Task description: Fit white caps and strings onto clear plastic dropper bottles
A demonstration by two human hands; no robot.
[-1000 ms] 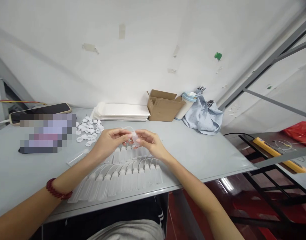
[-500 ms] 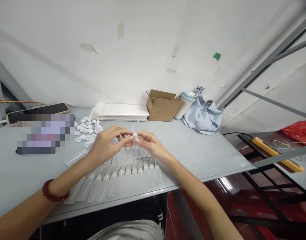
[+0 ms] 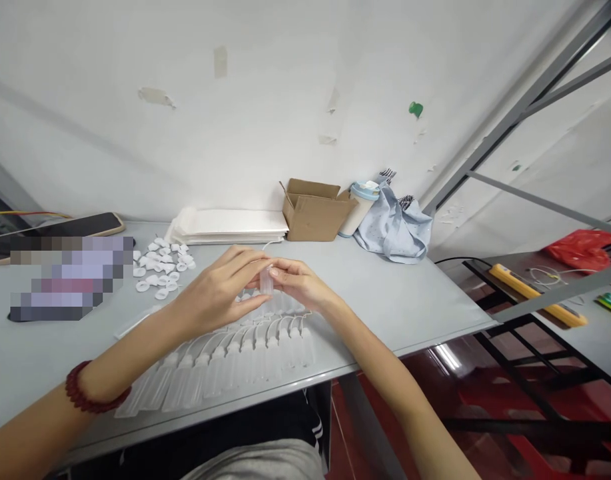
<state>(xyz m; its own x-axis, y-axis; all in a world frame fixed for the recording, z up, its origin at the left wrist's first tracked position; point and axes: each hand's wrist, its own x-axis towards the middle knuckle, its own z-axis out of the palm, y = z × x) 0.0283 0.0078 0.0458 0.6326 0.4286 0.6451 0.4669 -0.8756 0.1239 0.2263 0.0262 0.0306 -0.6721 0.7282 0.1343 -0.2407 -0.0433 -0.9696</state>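
The whole view swings slightly right, carrying the grey desk (image 3: 395,293) and its contents leftward in the picture; their layout does not change. The widest open room for moving lies on the desk's right side, out to its near corner, while the front edge runs close to the near row of plastic bottles (image 3: 235,363). Another row, half hidden, lies beneath the hands. Along the wall (image 3: 265,133), a blue cloth (image 3: 398,230), a paper stack (image 3: 235,225) and a cardboard box (image 3: 312,219) bound the far side; scattered white plastic pieces (image 3: 162,260) crowd the left.

At the center, the left hand (image 3: 230,283) changes most: pinched near a bottle's top half a second earlier, it now lays its fingers across that spot, thumb spread wide below. Whether it grips is hidden. The right hand (image 3: 300,283) stays narrow, thumb and fingers closed on the single bottle (image 3: 266,283), which stands upright, raised above the desk between both hands. The change suggests work at the bottle's top, the right hand steadying it. Smallest, a thin tube (image 3: 270,244) now shows only a short end above the left fingers.
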